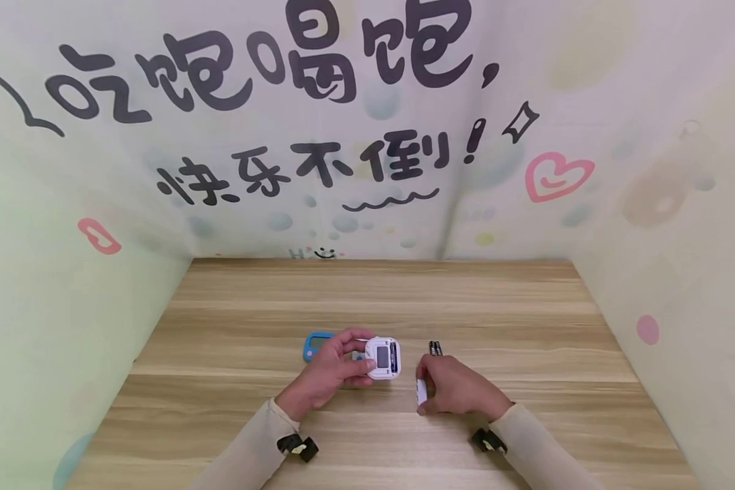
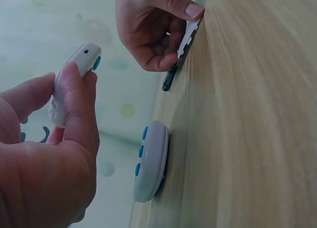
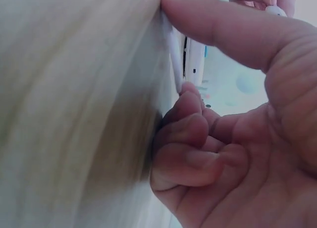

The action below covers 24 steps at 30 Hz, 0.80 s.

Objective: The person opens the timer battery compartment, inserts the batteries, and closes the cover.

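Note:
My left hand [image 1: 331, 371] holds a small white device [image 1: 382, 371] above the table, thumb on its near face. That face has a grey rectangle and a narrow slot with a dark battery [image 1: 395, 357] in it. In the left wrist view a teal button shows on the device's other side. My right hand [image 1: 459, 386] pinches a thin white cover [image 1: 421, 393] by its ends, on edge at the tabletop. Small dark batteries [image 1: 435, 348] lie just beyond the right hand. In the left wrist view, a white device with teal buttons [image 2: 152, 161] rests on the table.
A blue-fronted device [image 1: 309, 346] with a grey screen lies behind my left hand, partly hidden by it. The wood-grain table [image 1: 380, 292] is bounded by printed walls at the back and on both sides.

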Available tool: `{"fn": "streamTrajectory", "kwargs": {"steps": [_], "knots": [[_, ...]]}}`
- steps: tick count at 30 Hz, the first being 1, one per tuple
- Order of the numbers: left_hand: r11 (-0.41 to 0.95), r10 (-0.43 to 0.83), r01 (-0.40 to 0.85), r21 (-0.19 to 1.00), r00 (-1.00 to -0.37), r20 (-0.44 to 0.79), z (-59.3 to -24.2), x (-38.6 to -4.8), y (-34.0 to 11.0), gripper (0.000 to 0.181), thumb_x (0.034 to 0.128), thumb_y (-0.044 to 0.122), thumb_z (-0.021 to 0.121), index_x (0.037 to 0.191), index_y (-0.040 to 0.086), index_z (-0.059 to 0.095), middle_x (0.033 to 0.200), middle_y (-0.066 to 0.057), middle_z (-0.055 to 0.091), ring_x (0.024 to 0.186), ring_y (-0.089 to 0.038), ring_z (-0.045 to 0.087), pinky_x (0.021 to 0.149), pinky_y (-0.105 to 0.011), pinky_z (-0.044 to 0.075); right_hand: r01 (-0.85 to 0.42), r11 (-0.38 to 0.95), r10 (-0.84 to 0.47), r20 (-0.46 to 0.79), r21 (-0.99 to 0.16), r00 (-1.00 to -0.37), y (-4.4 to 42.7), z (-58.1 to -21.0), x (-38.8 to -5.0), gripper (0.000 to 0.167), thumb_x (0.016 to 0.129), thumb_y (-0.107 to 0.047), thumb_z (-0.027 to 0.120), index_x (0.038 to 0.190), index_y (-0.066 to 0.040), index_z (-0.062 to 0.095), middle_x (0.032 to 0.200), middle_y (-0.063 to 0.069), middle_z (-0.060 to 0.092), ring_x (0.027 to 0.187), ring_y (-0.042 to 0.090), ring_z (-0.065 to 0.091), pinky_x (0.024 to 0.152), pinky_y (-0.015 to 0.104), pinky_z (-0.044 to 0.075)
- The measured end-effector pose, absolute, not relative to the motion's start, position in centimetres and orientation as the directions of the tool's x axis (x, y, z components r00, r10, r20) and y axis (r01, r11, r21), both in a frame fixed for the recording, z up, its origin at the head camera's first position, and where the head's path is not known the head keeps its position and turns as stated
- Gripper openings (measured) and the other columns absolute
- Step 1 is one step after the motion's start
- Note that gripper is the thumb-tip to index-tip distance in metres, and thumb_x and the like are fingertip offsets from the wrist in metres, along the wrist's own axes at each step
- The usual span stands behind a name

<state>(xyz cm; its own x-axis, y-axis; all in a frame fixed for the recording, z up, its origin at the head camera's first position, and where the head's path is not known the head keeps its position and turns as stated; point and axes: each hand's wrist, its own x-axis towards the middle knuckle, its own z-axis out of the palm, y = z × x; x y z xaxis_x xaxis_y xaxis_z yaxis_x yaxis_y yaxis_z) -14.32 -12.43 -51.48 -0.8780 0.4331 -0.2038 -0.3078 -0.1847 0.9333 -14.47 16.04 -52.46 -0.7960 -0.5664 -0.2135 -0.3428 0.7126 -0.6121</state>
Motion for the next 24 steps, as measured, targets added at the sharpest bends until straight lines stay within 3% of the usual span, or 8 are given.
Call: {"fn": "streamTrajectory", "kwargs": {"steps": [13,24], "knots": [[-0.176,0.441,-0.292,0.94,-0.877,-0.19,-51.7,-14.4,-12.7,0.062,0.0938,-0.003,0.075,0.148,-0.003,0.046,0.126,-0.008,0.065,0.092,-0.02,0.074,0.076,-0.03,0.067,-0.388,0.614,-0.617,-0.111,-0.687,-0.779,16.5,-52.1,-14.0,0.045,0.082,-0.008,0.088,0.113,-0.012,0.055,0.083,-0.007,0.065,0.07,0.003,0.057,0.064,0.021,0.051],[-0.163,0.446,-0.318,0.934,-0.868,-0.218,-51.9,-14.3,-12.7,0.06,0.0941,-0.004,0.074,0.148,-0.001,0.048,0.129,-0.009,0.065,0.095,-0.021,0.074,0.076,-0.031,0.067,-0.219,0.394,-0.658,-0.108,-0.893,-0.745,17.3,-53.0,-14.8,0.044,0.091,-0.012,0.084,0.126,-0.01,0.058,0.087,0.001,0.069,0.071,0.01,0.069,0.064,0.024,0.059]]}}
